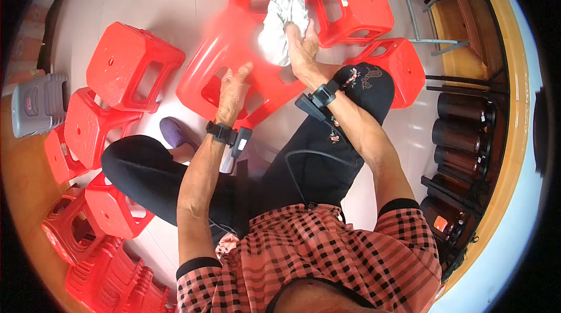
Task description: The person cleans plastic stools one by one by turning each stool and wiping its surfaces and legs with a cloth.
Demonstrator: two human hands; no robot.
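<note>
A red plastic stool (201, 62) is tipped over between my knees, its legs and openings turned toward me. My left hand (234, 88) grips one of its legs, with the thumb showing on the near side. In my right hand (302, 50) is a bunched white cloth (283, 24), at the stool's right side. Part of the stool and the cloth's lower edge are smeared by motion. Whether the cloth touches the plastic I cannot tell.
Several red stools stand around me, including one at upper left (120, 59) and one at upper right (365, 6). Stacked red stools (111, 275) are at lower left, grey stools (38, 105) at far left. Dark brown cylinders (464, 108) line a rack on the right.
</note>
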